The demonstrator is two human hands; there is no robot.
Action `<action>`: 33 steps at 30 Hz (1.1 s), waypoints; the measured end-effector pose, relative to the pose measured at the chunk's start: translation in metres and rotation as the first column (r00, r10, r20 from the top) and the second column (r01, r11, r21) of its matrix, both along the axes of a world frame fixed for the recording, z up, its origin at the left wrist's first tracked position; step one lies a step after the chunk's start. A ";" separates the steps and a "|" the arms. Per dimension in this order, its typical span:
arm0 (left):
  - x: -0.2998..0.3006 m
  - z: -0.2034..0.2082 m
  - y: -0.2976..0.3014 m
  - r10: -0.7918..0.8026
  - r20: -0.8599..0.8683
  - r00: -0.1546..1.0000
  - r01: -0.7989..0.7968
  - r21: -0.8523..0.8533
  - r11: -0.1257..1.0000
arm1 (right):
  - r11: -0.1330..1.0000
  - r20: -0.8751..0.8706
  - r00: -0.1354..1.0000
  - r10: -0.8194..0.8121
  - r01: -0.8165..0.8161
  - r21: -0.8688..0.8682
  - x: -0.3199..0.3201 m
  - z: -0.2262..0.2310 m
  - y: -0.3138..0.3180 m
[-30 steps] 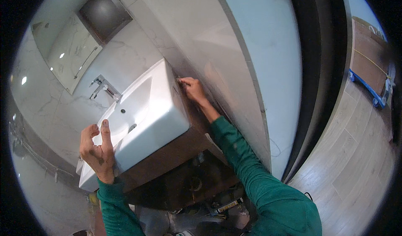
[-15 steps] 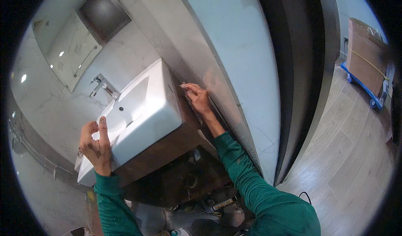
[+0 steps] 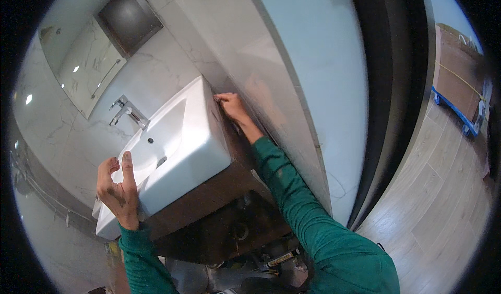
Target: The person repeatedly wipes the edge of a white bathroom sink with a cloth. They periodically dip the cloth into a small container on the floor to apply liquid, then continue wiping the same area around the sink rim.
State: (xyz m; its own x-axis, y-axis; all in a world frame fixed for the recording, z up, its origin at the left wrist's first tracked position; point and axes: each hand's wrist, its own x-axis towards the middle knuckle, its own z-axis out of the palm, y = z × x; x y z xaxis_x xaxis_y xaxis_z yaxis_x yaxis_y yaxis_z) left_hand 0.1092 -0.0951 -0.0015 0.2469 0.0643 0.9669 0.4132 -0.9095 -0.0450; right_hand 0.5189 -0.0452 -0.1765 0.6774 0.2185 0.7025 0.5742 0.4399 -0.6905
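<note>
A white rectangular washbasin (image 3: 195, 153) with a chrome single-lever tap (image 3: 129, 112) sits on a dark brown vanity cabinet (image 3: 209, 202). My left hand (image 3: 120, 192) is raised over the basin's left front part, thumb up and fingers curved apart, holding nothing; dark smudges mark its skin. In the narrow gap between basin and side wall, my right hand (image 3: 235, 108) has its fingers pinched together at the basin's right side, near the back corner. Whatever may be between those fingertips is too small to make out.
A grey marbled wall panel (image 3: 245, 38) rises close on the right, beside a pale blue door-like panel (image 3: 318, 59). Below the cabinet lie a sealant tube (image 3: 282, 257) and other clutter. Far right, a brown carton (image 3: 459, 69) stands on a blue wheeled dolly (image 3: 456, 111).
My right hand has moved back and slightly left along the basin's side, its fingers drawing closer to the basin. The left hand has barely shifted. The view has turned slightly.
</note>
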 end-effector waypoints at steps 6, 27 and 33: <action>-0.002 0.001 0.001 0.010 -0.013 1.000 -0.010 0.011 1.000 | 0.996 0.030 0.997 -0.073 0.071 0.059 -0.019 -0.019 -0.007; -0.003 0.003 -0.003 -0.006 -0.050 0.999 0.005 -0.019 1.000 | 0.944 -0.239 0.944 0.226 -0.152 0.292 -0.052 -0.042 -0.037; -0.002 0.001 0.000 -0.016 -0.047 0.999 0.014 -0.050 0.999 | 0.894 -0.161 0.916 0.368 -0.301 0.331 -0.029 -0.049 0.000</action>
State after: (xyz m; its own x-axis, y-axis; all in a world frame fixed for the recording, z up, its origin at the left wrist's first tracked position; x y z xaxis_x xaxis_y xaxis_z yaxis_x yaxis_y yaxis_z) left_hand 0.1076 -0.0952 -0.0007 0.2936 0.1077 0.9498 0.3979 -0.9172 -0.0190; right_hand 0.4899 -0.0452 -0.2254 0.7414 0.2661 0.6161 0.2097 0.7802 -0.5893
